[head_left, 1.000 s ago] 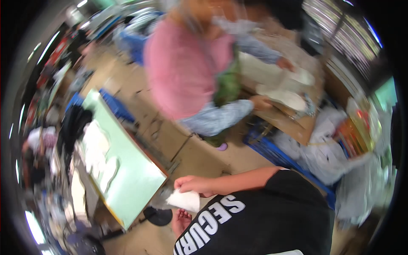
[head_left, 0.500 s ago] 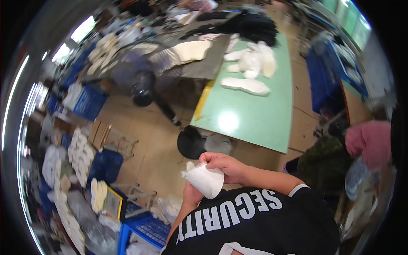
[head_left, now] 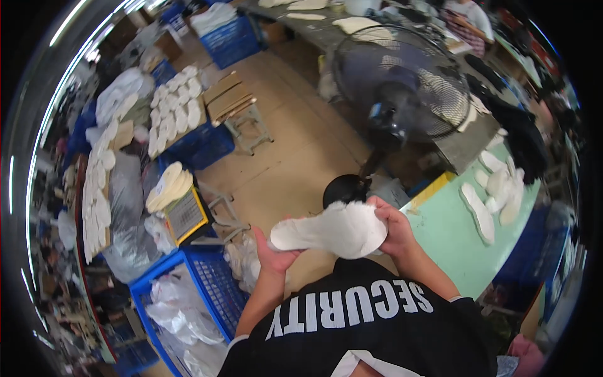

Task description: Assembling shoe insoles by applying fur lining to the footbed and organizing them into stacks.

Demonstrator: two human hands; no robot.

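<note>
A white insole [head_left: 326, 232] with a fluffy upper edge spans the space between my two hands, in front of my chest. My left hand [head_left: 274, 256] grips its narrow end, thumb up beside the tip and fingers beneath. At the wide end, my right hand [head_left: 396, 227] holds the edge with its fingers curled behind. More white insoles [head_left: 478, 212] lie on the green table [head_left: 443, 226] to the right.
A black pedestal fan [head_left: 392, 116] stands ahead, right of centre. At the lower left is a blue crate [head_left: 217, 289] holding plastic bags. Rows of insoles [head_left: 176, 107] rest on stacks farther left, near a stool [head_left: 248, 129] bearing flat brown boards.
My view has swung left. The insole, bent in my hands before, is now stretched out flat, and my left hand has moved outward to its narrow end.
</note>
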